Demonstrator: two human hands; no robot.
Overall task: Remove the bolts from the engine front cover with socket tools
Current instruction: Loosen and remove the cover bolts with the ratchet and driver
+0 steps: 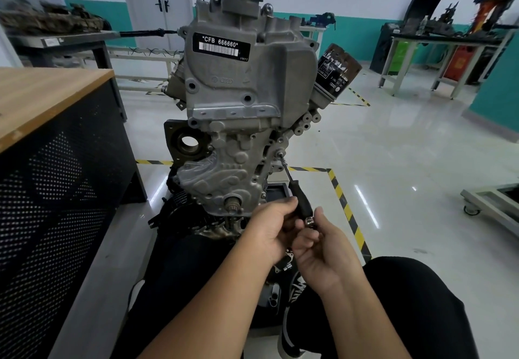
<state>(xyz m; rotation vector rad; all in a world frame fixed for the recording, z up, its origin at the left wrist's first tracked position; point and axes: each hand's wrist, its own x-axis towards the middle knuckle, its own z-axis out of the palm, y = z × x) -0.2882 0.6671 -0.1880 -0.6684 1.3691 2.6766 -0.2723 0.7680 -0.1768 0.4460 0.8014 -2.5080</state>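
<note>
One engine point(238, 100) stands upright on a glossy white floor point(393, 148) marked with yellow-black tape, a wood-topped worktop point(42, 100) at left. One socket driver point(297, 190) is engaged: its tip sits on a bolt point(280, 154) at the front cover's point(224, 167) right edge. Two hands are present below the cover. Left hand point(272, 232) fingers are curled round the black handle; right hand point(323, 249) fingers pinch its metal end.

Matt grey cast-metal engine front cover point(238, 83), slightly rough, black matt plastic handle on the socket driver point(300, 198) with bright metal shaft, table point(42, 97) with smooth wood top, glossy pale floor point(407, 148)
</note>
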